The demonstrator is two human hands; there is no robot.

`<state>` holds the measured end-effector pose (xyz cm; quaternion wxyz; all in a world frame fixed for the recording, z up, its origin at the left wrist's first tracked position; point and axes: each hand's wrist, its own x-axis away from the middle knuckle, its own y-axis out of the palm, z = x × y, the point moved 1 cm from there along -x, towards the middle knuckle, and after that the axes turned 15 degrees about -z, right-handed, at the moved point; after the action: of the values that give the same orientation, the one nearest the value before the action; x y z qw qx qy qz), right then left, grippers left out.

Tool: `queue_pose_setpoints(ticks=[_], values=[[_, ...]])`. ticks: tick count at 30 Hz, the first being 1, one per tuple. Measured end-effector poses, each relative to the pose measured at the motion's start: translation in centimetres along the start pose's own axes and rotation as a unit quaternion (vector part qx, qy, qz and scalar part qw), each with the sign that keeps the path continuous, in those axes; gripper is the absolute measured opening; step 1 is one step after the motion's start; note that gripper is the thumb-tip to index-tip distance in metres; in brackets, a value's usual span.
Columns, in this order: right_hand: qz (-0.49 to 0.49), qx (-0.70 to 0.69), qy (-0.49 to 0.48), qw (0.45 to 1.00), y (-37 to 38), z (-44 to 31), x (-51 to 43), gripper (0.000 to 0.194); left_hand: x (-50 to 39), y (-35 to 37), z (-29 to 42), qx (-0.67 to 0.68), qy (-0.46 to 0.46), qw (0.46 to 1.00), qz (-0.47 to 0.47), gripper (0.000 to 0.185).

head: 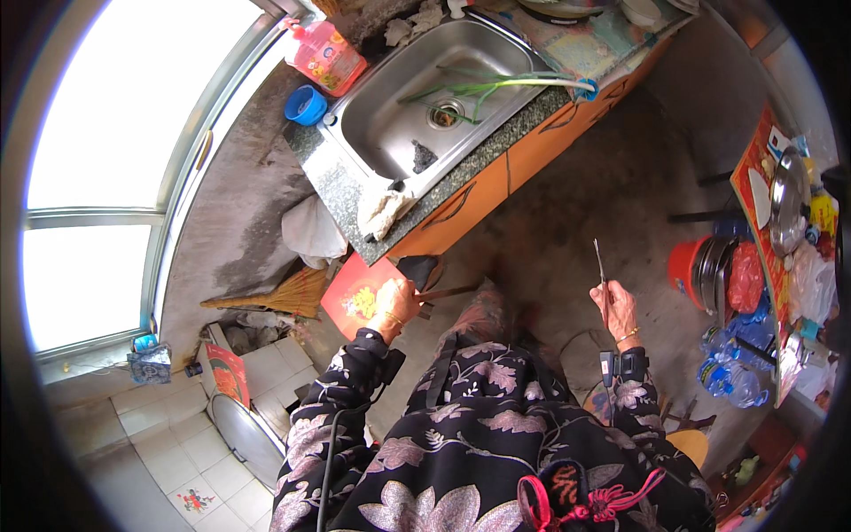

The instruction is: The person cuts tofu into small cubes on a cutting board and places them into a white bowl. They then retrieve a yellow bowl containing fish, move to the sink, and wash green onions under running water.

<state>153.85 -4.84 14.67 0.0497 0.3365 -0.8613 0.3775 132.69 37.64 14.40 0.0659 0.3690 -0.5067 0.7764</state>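
My left hand [395, 304] is closed around the grip of a long, thin, dark tool [452, 291], perhaps a knife, pointing right; a red sheet with a yellow print [346, 292] lies beside and behind the hand. At the right, my right hand [617, 309] holds a slender metal tool [600, 259] upright, its thin tip pointing away from me; its exact kind cannot be told. Farther off, green onions [492, 86] lie across the stainless steel sink [372, 133], their white ends by a blue thing at the counter edge.
A granite counter [326, 179] with orange cabinets [459, 206] stands ahead. A straw broom [286, 296] leans at left. Toward the right are a red bucket [685, 272], plastic bottles [731, 382] and a table with a metal lid [790, 199]. A round lid [243, 432] is at lower left.
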Motion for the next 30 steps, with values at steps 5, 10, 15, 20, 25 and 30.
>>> queue_pose_setpoints(ticks=[5,10,15,20,25,30], values=[[-0.027,-0.041,0.007,0.999,-4.5,-5.1,-6.4,0.034,-4.2,-2.0,-0.6,-0.008,0.033,0.999,0.02,0.012],[-0.021,0.007,-0.015,1.0,-6.6,-10.3,-8.9,0.024,-5.2,-2.8,-2.3,0.028,0.061,0.994,0.081,0.018],[-0.015,0.045,-0.08,0.996,-7.3,-15.3,-16.5,0.022,-5.1,-3.5,-3.4,0.148,0.009,0.989,-0.002,0.025],[-0.017,0.178,-0.249,0.952,-8.4,-19.6,-29.7,0.027,-4.8,-4.6,-3.7,0.248,-0.062,0.964,0.067,0.023],[-0.011,0.247,-0.353,0.902,-9.0,-24.0,-42.2,0.026,-3.8,-4.4,-3.1,0.459,-0.171,0.847,0.207,0.025],[0.006,0.279,-0.351,0.894,-8.0,-26.4,-52.3,0.026,-4.0,-4.2,-1.3,0.528,-0.194,0.77,0.3,0.031]])
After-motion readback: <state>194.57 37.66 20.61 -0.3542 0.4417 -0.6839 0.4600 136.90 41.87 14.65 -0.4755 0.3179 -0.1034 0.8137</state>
